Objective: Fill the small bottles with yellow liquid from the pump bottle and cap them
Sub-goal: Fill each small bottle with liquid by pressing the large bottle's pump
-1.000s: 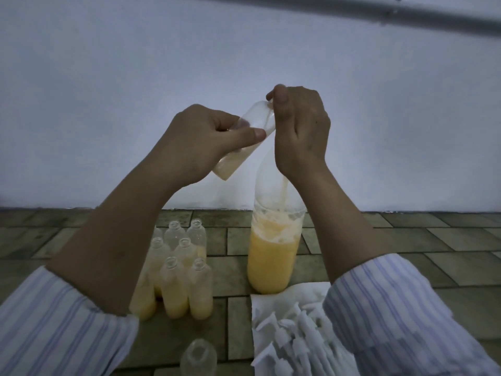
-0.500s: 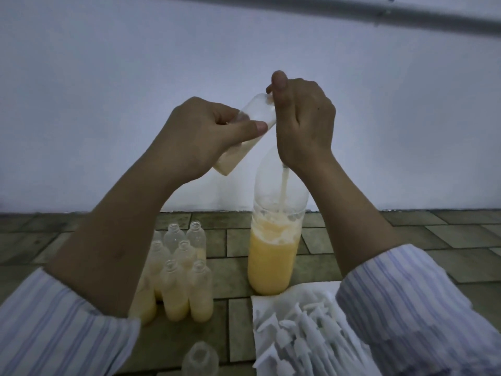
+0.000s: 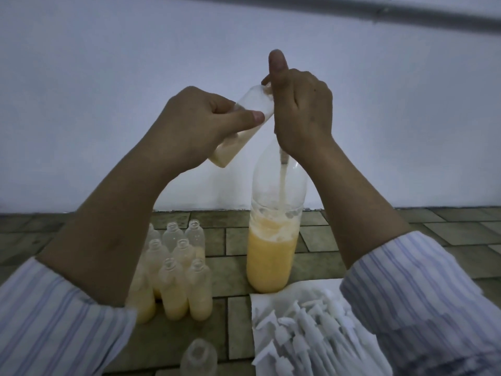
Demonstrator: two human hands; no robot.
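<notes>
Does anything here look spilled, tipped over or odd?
No spill shows. The small bottle in the left hand is tilted, mouth up at the pump under the right hand. The filled bottles stand upright, uncapped.

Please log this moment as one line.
left hand: grips tilted small clear plastic bottle | right hand: works pump on tall yellow-liquid bottle | step: filling

Dim, bluish — soft, grainy edges

A bare, dim home work corner: a plain white wall (image 3: 108, 77) behind the hands, a tiled floor (image 3: 379, 240) below, a grey pipe (image 3: 352, 9) overhead.
</notes>
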